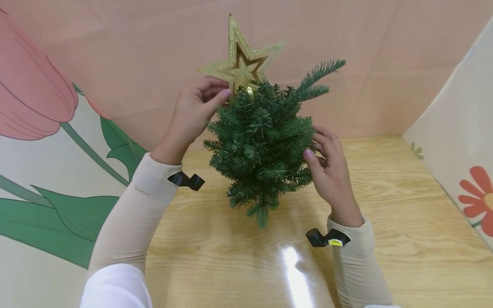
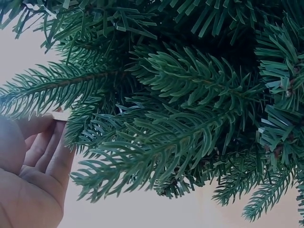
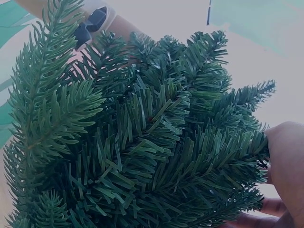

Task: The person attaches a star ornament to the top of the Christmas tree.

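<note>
A small green artificial Christmas tree (image 1: 262,145) stands on the wooden table, its branches filling both wrist views. At its top sits a gold glittery star (image 1: 246,64), tilted to the left. My left hand (image 1: 198,105) pinches the star's lower left point between thumb and fingers. In the left wrist view the left hand (image 2: 35,175) shows beside the needles, with only a sliver of the star between its fingertips. On the tree's right side my right hand (image 1: 331,167) touches the branches with loosely bent fingers. The right wrist view shows that hand (image 3: 287,171) at the branch tips.
The tree stands on a light wooden table (image 1: 385,205). Behind it hangs a pink cloth backdrop (image 1: 366,51). Painted flowers cover the side panels, with a pink tulip (image 1: 34,85) at left and a red flower (image 1: 477,196) at right. One long branch (image 1: 321,72) sticks out upper right.
</note>
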{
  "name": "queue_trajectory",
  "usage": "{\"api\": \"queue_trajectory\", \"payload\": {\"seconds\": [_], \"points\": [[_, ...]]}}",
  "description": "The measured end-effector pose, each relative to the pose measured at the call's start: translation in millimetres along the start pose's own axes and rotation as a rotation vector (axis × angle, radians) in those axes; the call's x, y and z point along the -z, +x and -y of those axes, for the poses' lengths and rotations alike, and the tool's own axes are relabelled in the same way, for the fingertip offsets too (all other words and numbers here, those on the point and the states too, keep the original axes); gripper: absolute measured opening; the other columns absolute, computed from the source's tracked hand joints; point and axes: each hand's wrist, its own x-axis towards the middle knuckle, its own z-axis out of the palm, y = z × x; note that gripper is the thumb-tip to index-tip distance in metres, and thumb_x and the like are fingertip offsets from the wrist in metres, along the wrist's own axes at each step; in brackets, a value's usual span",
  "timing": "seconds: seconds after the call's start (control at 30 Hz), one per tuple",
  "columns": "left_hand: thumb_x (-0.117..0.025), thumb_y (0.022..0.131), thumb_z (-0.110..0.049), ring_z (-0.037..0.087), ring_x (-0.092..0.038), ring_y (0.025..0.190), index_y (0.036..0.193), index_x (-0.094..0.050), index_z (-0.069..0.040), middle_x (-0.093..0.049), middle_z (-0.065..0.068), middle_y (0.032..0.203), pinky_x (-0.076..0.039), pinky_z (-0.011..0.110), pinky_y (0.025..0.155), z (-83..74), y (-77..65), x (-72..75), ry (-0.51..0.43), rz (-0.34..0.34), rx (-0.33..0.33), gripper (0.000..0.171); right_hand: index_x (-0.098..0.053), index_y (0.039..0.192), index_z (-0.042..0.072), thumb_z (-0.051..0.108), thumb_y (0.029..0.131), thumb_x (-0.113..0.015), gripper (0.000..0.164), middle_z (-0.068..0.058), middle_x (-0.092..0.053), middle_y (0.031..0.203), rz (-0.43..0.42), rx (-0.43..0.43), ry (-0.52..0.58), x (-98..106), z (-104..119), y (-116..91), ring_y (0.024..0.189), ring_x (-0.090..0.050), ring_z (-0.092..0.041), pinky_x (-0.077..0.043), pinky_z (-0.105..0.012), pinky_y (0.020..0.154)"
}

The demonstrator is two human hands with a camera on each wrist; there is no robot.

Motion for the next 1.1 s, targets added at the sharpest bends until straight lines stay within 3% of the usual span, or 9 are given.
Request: {"api": "queue_trajectory", "payload": {"seconds": [0.53, 1.1], "points": [[-0.064, 0.096, -0.023, 0.019, -0.067, 0.090, 0.116, -0.066, -0.007, -0.071, 0.005, 0.103, -0.053, 0.032, 0.084, -0.7, 0.5, 2.4, 0.074, 0.006, 0.017, 0.026, -0.050, 0.138, 0.001, 0.007, 0.100, -0.053, 0.038, -0.005, -0.035, 0.151, -0.001, -0.007, 0.035, -0.9, -0.6, 0.3, 0.120, -0.051, -0.031, -0.047, -0.019, 0.085], [-0.062, 0.097, -0.025, 0.012, -0.067, 0.089, 0.116, -0.066, -0.007, -0.071, 0.005, 0.104, -0.053, 0.027, 0.086, -12.0, 0.4, 1.2, 0.226, 0.024, -0.003, 0.026, -0.049, 0.139, 0.002, 0.006, 0.100, -0.053, 0.039, -0.007, -0.034, 0.151, 0.003, -0.003, 0.041, 0.5, 2.2, -1.2, 0.120, -0.051, -0.029, -0.046, -0.019, 0.085]]}}
